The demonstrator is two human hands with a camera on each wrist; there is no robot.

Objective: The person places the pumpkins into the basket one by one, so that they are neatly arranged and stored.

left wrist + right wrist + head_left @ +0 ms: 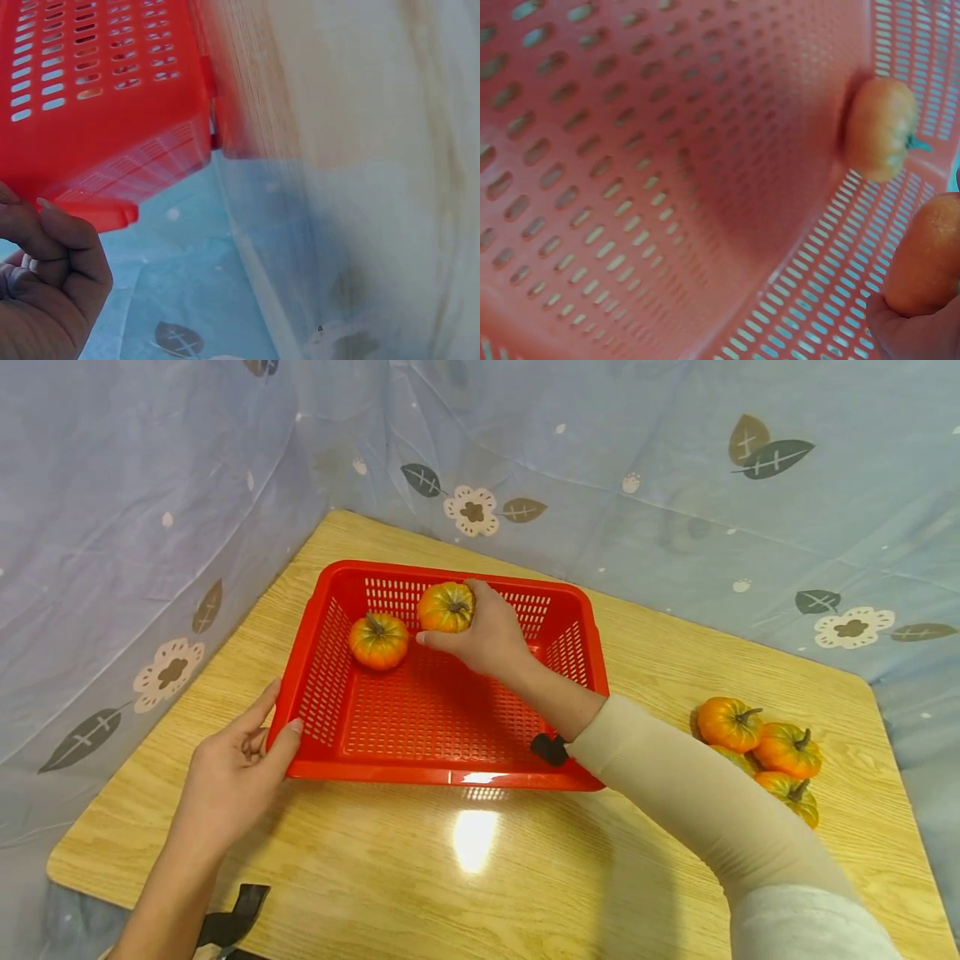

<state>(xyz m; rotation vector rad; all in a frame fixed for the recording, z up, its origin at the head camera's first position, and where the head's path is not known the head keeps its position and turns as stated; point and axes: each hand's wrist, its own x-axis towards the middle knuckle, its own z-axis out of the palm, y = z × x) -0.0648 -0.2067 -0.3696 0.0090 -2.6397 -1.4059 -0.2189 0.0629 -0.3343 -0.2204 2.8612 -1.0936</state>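
Observation:
A red plastic basket (450, 772) with slotted walls stands on the wooden table. My left hand (232, 777) grips its left rim near the front corner, thumb over the edge; the left wrist view shows curled fingers (75, 247) at the basket's rim. Inside, toward the back, my right hand (487, 631) holds a small orange pumpkin (446, 607) between thumb and fingers. Another small pumpkin (378, 642) sits on the basket floor at the left. The right wrist view has the held pumpkin (928, 259) low at the right and the resting pumpkin (881, 129) above it.
Several small pumpkins (729, 724) lie grouped on the table (540, 868) to the right, partly behind the right sleeve (697, 793). A patterned cloth (637, 468) hangs along the back and left. A black strap (236, 918) shows near the front left edge.

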